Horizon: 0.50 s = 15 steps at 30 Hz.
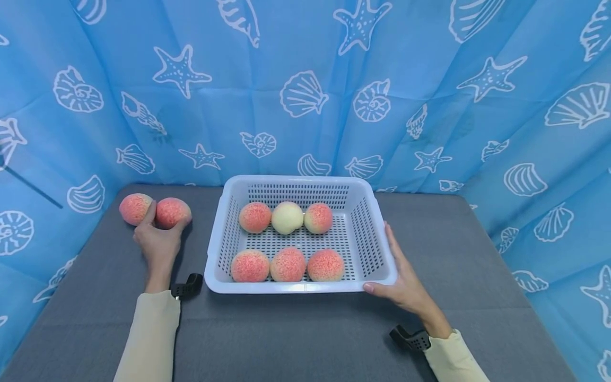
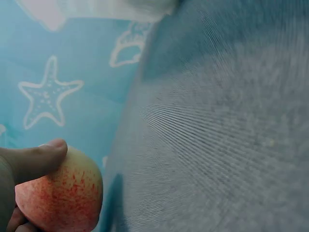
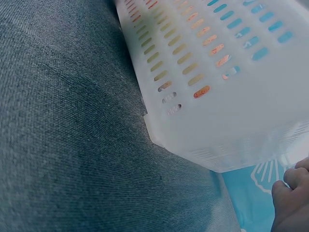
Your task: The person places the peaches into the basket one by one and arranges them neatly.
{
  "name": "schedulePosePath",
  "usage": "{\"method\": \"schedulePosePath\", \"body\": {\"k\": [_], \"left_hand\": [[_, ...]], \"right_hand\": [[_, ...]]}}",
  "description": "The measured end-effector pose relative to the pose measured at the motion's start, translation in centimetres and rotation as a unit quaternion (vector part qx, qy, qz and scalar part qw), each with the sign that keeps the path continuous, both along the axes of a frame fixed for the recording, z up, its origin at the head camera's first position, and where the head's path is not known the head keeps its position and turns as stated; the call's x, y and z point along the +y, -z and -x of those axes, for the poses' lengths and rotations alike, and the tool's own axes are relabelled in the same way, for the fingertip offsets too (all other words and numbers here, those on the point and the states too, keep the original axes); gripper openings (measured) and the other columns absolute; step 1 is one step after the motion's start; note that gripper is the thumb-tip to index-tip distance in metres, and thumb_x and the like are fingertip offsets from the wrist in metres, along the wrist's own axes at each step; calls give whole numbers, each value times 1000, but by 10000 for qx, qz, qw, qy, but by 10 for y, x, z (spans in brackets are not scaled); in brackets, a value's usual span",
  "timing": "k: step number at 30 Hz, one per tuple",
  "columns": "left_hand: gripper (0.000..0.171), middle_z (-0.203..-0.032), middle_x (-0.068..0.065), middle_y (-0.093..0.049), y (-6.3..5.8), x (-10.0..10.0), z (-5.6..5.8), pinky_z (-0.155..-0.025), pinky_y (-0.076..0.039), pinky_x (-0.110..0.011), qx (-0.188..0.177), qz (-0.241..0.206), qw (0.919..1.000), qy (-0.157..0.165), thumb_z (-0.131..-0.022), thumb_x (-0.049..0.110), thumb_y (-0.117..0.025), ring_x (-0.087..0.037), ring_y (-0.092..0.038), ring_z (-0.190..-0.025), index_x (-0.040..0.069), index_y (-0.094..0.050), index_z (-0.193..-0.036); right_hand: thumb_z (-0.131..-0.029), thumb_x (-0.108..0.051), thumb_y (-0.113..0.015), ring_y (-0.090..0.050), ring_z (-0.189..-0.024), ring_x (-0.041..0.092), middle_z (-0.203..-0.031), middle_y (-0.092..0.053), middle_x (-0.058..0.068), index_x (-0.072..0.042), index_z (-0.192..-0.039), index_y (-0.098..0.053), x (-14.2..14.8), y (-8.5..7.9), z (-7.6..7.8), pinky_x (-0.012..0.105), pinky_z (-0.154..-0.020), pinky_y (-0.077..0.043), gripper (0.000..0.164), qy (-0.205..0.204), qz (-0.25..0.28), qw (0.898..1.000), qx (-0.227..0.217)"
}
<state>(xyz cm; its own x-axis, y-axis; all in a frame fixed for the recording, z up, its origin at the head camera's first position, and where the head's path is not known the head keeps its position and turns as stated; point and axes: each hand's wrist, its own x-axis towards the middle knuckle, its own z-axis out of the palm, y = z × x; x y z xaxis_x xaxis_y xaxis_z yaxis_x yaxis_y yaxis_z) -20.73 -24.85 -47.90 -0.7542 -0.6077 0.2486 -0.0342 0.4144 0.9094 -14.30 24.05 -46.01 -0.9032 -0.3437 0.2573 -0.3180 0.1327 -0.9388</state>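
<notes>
My left hand (image 1: 159, 244) grips a red-speckled peach (image 1: 173, 213) on the left of the table, the thumb on one side and the fingers on the other. Another peach (image 1: 136, 208) lies just left of it, against the fingers. In the left wrist view the thumb presses on a red and yellow peach (image 2: 67, 193). A white plastic basket (image 1: 305, 287) stands in the middle with two rows of peaches inside. My right hand (image 1: 406, 281) holds its near right corner, thumb at the front rim and fingers along the right side.
In the basket's back row a pale peach (image 1: 287, 217) sits between two red ones; three red peaches form the front row. A grey cloth (image 1: 296, 339) covers the table. Behind and beside it hangs a blue curtain (image 1: 267, 101) with shells and starfish.
</notes>
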Motion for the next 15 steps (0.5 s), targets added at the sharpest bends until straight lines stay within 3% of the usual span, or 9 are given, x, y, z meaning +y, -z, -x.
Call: {"method": "schedulePosePath", "body": {"k": [8,11,15], "left_hand": [[79,-151,-7,-51,-22,-3,-12,-115,-34,-34,390,-87,9992,29,-82,9,-86,-19,-47,-139,13,-49,-152],[79,-146,-10,-56,-39,-3,-16,-110,-39,-32,841,-159,9963,47,-77,1,-87,-19,-52,-135,10,-53,-148],[79,-139,-13,-61,-66,-4,-24,-106,-44,-31,1650,-205,9860,130,-70,-9,-88,-19,-57,-129,7,-58,-142]], "right_hand": [[-71,15,-81,-37,-131,63,-167,-9,21,-29,-164,4,-1,0,1,51,-82,-57,134,-22,-15,10000,11],[-70,15,-81,-37,-130,62,-167,-9,20,-28,-164,3,-1,0,2,51,-81,-58,134,-24,-47,10000,50],[-70,16,-81,-37,-129,64,-167,-10,20,-28,-164,3,-1,-1,1,52,-80,-58,134,-61,-20,9999,92]]}}
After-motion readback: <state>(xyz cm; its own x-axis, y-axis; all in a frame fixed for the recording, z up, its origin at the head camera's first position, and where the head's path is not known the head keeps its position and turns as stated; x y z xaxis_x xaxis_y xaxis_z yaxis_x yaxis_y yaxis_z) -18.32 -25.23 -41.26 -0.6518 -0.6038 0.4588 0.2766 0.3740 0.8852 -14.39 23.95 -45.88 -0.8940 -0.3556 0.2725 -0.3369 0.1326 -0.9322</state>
